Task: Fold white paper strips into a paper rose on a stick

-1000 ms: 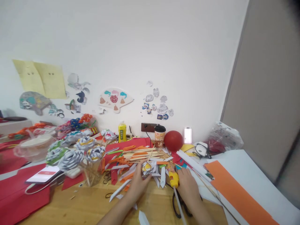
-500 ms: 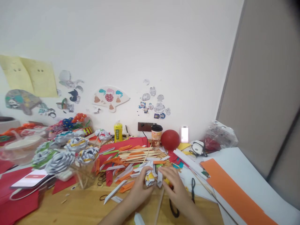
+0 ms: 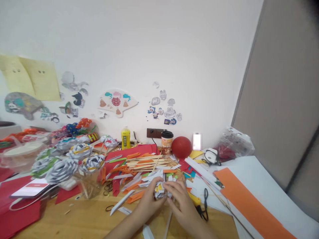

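A small white-and-yellow paper flower point(image 3: 159, 192) sits between my two hands above the front of the table. My left hand point(image 3: 151, 199) is closed around its left side. Against its right side press the bent fingers of my right hand point(image 3: 177, 196), which partly cover it. A thin pale stick point(image 3: 168, 224) extends down below the hands; whether it joins the flower I cannot tell. Folded white and orange paper strips point(image 3: 136, 196) lie just left of my left hand. Beside my right hand is a yellow tool point(image 3: 194, 199) with a black cord, partly hidden.
Finished paper roses point(image 3: 62, 169) stand in a clear container point(image 3: 91, 186) on the left. Behind the hands lie wooden sticks point(image 3: 144, 163), a lidded cup point(image 3: 166, 144) and a red balloon point(image 3: 181, 147). Orange paper point(image 3: 249, 202) covers white sheets at right.
My right hand has moved left with a folded white strip, from beside the flower to against it. The strip is now mostly hidden, and more of the yellow tool shows.
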`<state>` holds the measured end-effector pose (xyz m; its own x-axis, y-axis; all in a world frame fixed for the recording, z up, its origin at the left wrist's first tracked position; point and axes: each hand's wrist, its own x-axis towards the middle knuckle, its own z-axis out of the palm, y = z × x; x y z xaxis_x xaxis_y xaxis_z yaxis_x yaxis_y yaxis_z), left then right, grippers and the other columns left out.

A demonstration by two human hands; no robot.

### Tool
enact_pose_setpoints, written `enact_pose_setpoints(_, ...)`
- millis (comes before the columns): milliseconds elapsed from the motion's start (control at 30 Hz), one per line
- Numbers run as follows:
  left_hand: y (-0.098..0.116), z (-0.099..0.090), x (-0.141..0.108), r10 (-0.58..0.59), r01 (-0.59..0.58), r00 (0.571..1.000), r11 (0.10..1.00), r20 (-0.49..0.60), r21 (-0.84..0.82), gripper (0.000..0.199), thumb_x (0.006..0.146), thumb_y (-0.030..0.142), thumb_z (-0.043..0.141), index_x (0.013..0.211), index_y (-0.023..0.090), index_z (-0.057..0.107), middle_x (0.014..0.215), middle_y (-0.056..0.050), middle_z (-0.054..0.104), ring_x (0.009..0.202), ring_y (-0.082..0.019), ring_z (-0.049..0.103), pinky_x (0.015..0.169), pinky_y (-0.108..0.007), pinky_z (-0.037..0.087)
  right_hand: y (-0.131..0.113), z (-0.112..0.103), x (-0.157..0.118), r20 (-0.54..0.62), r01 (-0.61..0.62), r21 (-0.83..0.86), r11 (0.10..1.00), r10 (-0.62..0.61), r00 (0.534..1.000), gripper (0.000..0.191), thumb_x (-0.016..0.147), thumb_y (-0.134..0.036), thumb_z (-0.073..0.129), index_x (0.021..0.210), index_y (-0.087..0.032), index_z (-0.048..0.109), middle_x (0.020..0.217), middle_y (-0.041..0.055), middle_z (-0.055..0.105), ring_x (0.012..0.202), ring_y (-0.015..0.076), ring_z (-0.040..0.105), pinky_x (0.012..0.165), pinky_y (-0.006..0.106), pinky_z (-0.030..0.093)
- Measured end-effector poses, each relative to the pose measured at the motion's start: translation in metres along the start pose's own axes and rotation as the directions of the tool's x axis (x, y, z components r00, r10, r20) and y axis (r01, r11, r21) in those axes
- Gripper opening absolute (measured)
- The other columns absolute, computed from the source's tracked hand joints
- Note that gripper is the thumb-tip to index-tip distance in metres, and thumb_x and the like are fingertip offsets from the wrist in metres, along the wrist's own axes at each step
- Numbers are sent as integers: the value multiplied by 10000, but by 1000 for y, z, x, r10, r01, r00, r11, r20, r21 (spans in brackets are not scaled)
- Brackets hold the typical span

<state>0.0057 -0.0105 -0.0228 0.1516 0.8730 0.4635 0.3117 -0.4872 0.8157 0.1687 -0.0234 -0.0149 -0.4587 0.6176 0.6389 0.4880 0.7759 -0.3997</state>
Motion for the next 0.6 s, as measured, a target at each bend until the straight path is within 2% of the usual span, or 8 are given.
enact_pose_setpoints(167, 1, 0, 0, 26, -27, 1000, 999, 15, 39, 361, 628, 104, 544, 968, 220, 514, 977, -39, 609, 946, -218, 552, 849, -319, 435, 0, 1, 0, -13, -3, 3, 1000, 3, 1000, 405, 830, -148, 433, 1212, -280, 456, 1166, 40, 530, 1073, 202, 464, 933, 387, 363)
enact_pose_setpoints(333, -1, 0, 0, 51, -53, 998, 997, 41, 50, 371, 636, 97, 540, 982, 228, 517, 997, -30, 611, 976, -215, 543, 857, -297, 425, 3, 5, -2, -14, -36, 10, 999, 36, 999, 372, 839, -153, 416, 1189, -269, 463, 1163, 40, 523, 1088, 193, 455, 944, 377, 368)
enact_pose_setpoints(467, -1, 2, -1, 47, -49, 998, 997, 51, 55, 354, 657, 114, 545, 990, 227, 507, 997, -30, 617, 949, -209, 556, 845, -297, 431, 9, 9, -6, -63, -82, -53, 995, 79, 995, 413, 846, -169, 401, 1253, -235, 401, 1231, 69, 469, 1160, 211, 402, 970, 392, 354)
enact_pose_setpoints(600, 2, 4, -3, 37, -40, 998, 998, 51, 52, 375, 650, 90, 530, 1002, 216, 498, 1002, -36, 620, 946, -207, 563, 839, -296, 438, 11, 12, -7, 46, -25, -182, 983, 34, 998, 598, 791, -58, 364, 1350, -242, 262, 1350, 61, 358, 1231, 233, 316, 998, 447, 306)
